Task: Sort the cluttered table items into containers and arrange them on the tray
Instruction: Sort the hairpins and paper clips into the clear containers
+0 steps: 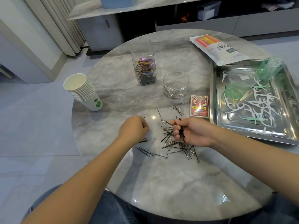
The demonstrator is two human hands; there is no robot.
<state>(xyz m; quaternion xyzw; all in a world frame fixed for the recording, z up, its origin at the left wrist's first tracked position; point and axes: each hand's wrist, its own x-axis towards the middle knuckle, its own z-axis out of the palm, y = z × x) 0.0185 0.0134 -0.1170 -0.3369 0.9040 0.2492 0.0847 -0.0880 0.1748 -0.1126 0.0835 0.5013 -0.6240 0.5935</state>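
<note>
Person seated at a round marble table (161,183), both forearms out over it. Right hand (194,132) lies palm-up, fingers curled round a small bundle of black hairpins (182,132): it looks to serve as the collecting hand, so pins can be carried off in one batch rather than singly. Left hand (134,127) is knuckles-up, fingers curled in; one dark pin tip seems to show at its far edge, but I cannot tell for sure whether it holds anything.

The loose pile (179,147) of hairpins, with a few silver paperclips mixed in, lies on the table just under and in front of the right hand. A few stray pins (145,151) sit nearer the left wrist.

Two clear containers stand further back. The tall jar (144,65) has black pins at the bottom and coloured clips on top, the likely home for the bundle. The round jar (175,85) holds silver paperclips. A small cluster of clips (179,109) lies in front of it, not yet sorted.

The steel tray (217,101) sits at the right edge with green and white floss picks scattered in it, plus a lid. A card box (199,106) lies just beside the tray. Stacked paper cups (83,92) stand far left; a packet (216,48) overlaps the tray's far corner.

Judgement: sorting is midway; no jar is on the tray yet.
</note>
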